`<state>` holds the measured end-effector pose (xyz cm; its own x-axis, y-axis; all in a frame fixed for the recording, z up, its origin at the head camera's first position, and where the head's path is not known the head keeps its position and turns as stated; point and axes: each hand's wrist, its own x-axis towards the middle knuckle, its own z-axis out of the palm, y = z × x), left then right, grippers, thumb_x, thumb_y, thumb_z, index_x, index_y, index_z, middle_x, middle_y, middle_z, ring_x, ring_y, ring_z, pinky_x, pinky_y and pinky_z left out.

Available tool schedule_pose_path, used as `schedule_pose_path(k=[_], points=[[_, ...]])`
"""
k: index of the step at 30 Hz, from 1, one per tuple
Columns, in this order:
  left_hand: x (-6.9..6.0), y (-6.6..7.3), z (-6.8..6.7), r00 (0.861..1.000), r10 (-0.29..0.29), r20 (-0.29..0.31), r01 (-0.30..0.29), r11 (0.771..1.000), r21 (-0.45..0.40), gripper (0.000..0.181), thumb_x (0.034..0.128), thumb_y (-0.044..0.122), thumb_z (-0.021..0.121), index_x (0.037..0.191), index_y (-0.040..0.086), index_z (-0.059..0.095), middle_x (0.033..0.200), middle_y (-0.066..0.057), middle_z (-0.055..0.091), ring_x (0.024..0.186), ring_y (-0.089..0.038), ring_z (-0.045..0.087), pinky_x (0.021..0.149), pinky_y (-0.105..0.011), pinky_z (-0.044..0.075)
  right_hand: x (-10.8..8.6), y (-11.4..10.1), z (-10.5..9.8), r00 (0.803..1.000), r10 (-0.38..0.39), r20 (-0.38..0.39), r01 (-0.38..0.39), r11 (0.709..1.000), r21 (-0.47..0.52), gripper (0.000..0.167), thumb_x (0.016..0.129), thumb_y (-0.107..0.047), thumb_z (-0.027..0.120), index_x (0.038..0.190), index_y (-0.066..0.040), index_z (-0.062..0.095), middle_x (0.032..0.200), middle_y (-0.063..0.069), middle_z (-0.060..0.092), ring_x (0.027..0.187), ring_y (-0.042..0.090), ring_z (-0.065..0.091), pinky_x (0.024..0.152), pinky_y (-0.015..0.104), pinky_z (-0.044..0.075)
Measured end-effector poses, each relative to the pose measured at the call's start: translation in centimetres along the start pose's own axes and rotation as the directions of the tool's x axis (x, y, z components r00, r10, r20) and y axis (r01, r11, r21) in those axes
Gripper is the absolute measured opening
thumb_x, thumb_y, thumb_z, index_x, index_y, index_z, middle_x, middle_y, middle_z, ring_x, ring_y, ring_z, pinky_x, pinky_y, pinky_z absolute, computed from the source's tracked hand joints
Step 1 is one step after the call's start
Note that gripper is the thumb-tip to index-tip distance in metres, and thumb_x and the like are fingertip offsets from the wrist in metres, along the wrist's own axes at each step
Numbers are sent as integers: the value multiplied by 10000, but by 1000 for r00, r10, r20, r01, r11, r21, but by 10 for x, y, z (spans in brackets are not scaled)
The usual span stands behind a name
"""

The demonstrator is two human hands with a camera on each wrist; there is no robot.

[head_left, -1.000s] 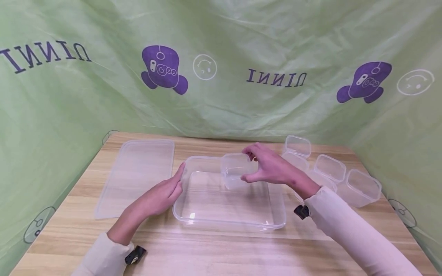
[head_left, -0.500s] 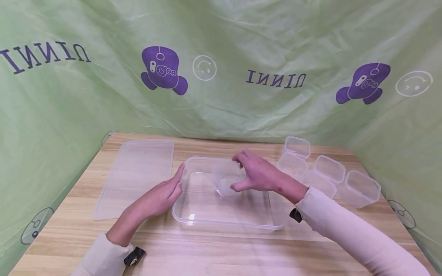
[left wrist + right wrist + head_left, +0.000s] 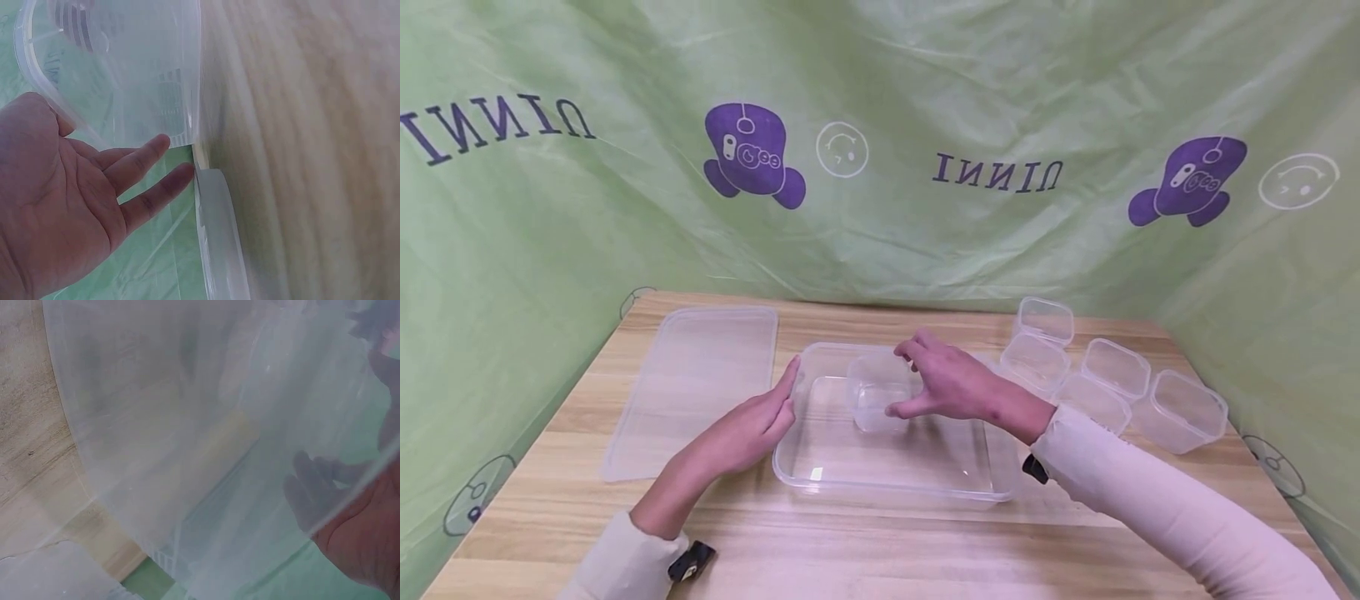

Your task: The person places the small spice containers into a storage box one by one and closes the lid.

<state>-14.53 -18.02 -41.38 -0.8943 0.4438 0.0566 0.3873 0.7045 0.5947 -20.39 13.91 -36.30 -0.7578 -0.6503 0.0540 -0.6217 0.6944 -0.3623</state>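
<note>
A large clear plastic box (image 3: 895,492) with a rounded rim stands upright on the table. Against its left side rests my left hand (image 3: 752,429), fingers extended. In the left wrist view the box wall (image 3: 137,81) rises beside the left hand (image 3: 69,194), whose fingers are spread near its lower edge. My right hand (image 3: 951,379) grips a small clear plastic container (image 3: 871,400) between thumb and fingers, inside the large box's outline. Whether the container touches the box floor I cannot tell. In the right wrist view the right hand (image 3: 362,531) shows partly through blurry clear plastic (image 3: 156,412).
Several more small clear containers (image 3: 1116,367) stand clustered at the right of the table (image 3: 850,558). A flat translucent lid (image 3: 696,383) lies to the left of the large box. Green printed fabric (image 3: 880,233) hangs behind and at both sides.
My right hand has carried the small container leftward and somewhat lower within the large box. The left hand stays at the box's left side.
</note>
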Motion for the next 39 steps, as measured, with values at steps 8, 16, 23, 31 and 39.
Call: schedule_pose_path(k=[8,16,23,31,39], points=[[0,1,-1,1000,-9,-11,9,1000,12,627,1101,187,360,1645,19,98,1561,-234,407,1411,-343,437,1156,-514,353,3,-6,-6,999,-24,35,27,997,-77,856,817,-541,821,1402,27,559,1203,107,565,901,189,596,845,377,550],[0,3,-2,1000,-18,-8,19,999,27,624,1097,188,361,1640,6,111,1561,-222,413,1408,-339,441,1153,-511,358,6,-11,-6,996,8,90,0,997,-81,889,826,-531,827,1436,44,532,1201,108,559,882,176,601,830,360,557],[0,3,-2,1000,-23,-18,24,999,26,623,1094,186,363,1638,3,120,1566,-226,400,1412,-353,433,1157,-513,350,8,-15,-9,995,-3,97,14,994,-106,871,831,-519,827,1419,55,540,1190,118,571,873,185,605,814,370,562],[0,1,1,999,-37,-22,37,999,24,622,1095,199,373,1643,25,137,1622,-179,315,1444,-323,386,1174,-498,327,12,-20,-9,989,-6,146,27,990,-138,847,848,-510,813,1413,58,540,1193,148,568,884,221,610,816,390,561],[4,-1,1,999,-29,-37,30,999,29,620,1092,198,376,1652,62,148,1626,-160,319,1450,-310,381,1173,-504,330,16,-23,-13,985,31,172,1,983,-183,742,838,-508,820,1291,35,597,1071,104,548,789,198,572,712,383,550]])
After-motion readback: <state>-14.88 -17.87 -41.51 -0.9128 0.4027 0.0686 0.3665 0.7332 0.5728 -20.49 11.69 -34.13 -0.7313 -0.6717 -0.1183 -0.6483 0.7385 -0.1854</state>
